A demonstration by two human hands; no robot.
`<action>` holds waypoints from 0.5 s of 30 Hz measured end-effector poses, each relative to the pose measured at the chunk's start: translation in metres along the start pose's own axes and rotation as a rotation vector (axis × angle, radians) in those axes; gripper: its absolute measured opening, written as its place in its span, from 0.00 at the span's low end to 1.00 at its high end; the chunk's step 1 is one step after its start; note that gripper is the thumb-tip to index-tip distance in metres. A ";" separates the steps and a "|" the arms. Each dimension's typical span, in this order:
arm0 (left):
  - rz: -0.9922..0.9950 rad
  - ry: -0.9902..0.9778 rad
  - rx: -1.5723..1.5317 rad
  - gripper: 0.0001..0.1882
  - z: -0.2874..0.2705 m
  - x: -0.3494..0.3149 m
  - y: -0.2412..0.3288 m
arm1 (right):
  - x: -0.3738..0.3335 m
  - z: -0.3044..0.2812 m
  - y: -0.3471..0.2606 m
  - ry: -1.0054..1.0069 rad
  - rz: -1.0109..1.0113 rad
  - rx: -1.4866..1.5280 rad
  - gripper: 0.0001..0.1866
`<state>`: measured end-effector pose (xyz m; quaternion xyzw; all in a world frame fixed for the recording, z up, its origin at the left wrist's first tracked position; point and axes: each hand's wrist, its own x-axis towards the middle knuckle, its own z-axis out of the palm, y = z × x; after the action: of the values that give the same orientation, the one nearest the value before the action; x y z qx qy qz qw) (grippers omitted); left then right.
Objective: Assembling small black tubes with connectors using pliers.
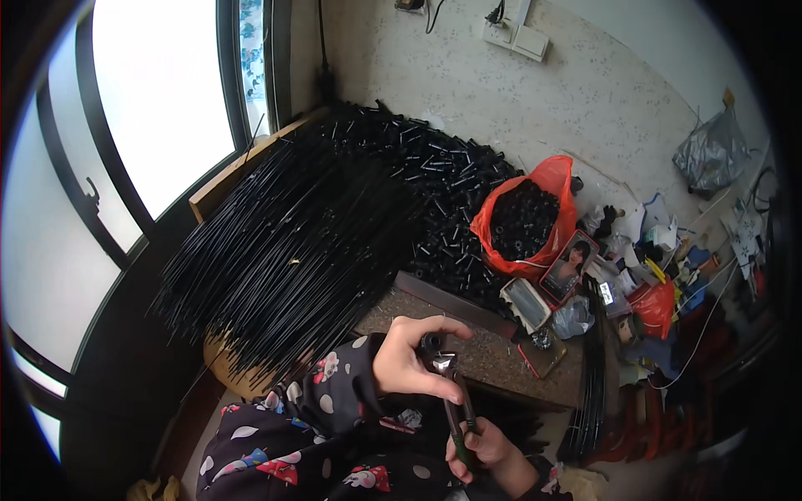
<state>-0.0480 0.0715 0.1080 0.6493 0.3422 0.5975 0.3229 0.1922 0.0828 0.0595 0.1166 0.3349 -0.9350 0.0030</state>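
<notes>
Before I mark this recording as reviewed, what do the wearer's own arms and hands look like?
The left hand and right hand are both bare, with no gloves. The left sleeve is long and dark, printed with pale oval spots and small cartoon figures with red touches. Only a little of the right sleeve shows, dark with some print.

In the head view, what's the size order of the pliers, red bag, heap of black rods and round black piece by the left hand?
1. Heap of black rods
2. Red bag
3. Pliers
4. Round black piece
The last two seem nearer the camera, perhaps enlarging them.
</notes>
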 end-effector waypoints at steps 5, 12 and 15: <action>-0.040 0.048 0.021 0.34 -0.002 0.000 -0.005 | 0.020 0.017 -0.016 0.750 -0.419 -1.293 0.25; -0.023 0.051 0.053 0.30 0.005 0.009 0.002 | 0.009 0.015 0.008 0.509 -0.215 -0.876 0.17; -0.079 0.110 0.038 0.24 0.014 0.006 -0.004 | 0.007 0.003 0.000 0.388 -0.215 -0.668 0.21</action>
<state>-0.0340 0.0784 0.1072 0.6074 0.3963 0.6125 0.3145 0.1851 0.0813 0.0603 0.2480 0.6252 -0.7302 -0.1205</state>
